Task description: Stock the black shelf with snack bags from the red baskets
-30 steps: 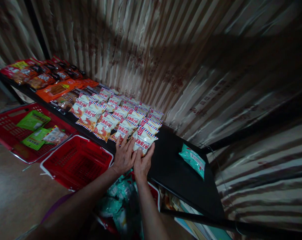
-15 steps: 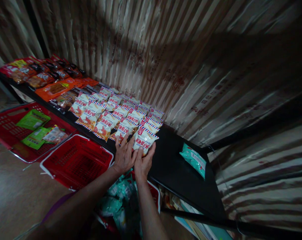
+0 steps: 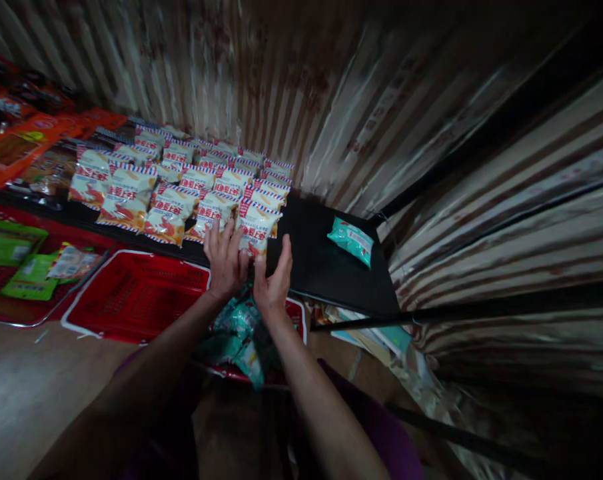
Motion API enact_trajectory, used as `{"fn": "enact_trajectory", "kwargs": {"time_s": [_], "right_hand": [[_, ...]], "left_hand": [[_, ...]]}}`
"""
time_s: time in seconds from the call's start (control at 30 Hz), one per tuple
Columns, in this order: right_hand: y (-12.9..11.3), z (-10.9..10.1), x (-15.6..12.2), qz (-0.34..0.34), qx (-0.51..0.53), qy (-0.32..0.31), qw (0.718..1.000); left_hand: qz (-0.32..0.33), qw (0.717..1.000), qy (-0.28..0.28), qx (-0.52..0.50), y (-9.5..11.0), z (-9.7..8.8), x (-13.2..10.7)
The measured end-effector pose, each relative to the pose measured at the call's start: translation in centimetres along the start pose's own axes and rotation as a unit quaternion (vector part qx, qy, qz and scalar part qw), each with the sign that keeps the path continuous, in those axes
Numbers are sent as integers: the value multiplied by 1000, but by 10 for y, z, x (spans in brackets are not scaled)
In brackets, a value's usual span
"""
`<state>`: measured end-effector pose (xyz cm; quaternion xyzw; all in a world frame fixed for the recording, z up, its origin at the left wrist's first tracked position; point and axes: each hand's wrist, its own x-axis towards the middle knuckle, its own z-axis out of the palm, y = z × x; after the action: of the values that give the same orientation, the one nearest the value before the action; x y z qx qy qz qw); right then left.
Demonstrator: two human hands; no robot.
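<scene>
Rows of white snack packets with red and blue striped edges lie on a black shelf. My left hand rests flat, fingers spread, on the front packets of the nearest row. My right hand is open with its fingers up, just clear of the nearest packet at the row's right end. A single teal packet lies alone on the bare right part of the shelf.
Orange and red packets fill the shelf's left end. Below stand red baskets: one bare, one with green packets, one under my arms with teal packets. Striped curtain backs the shelf. A dark bar crosses at right.
The view has swung down and to the right. My right hand has come off the nearest packet and opened; my left hand still lies on the packets.
</scene>
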<state>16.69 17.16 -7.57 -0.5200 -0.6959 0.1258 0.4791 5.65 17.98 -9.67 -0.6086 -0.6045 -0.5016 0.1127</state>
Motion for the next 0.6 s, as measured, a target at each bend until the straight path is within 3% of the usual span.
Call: {"fn": "enact_trajectory", "kwargs": {"time_s": [0.13,0.23,0.33,0.43,0.6], "right_hand": [[11,-48,-35,-19,-4,-41,999],[30,-74,-57,11,-24,-69,997],[50,-81,-70,25,-43,-101,994],[61,-78,-78,0,-43,-116,992],[65,-79,-77,-55,-26,-143,988]], "left_hand": [[116,988,-31,-101,22,-11,-13],[161,967,-108,-166,42,-18,-36],[163,944,-219,-186,54,-18,-69],[157,929,-281,-181,56,-15,-100],[195,917,-298,-178,53,-4,-116]]}}
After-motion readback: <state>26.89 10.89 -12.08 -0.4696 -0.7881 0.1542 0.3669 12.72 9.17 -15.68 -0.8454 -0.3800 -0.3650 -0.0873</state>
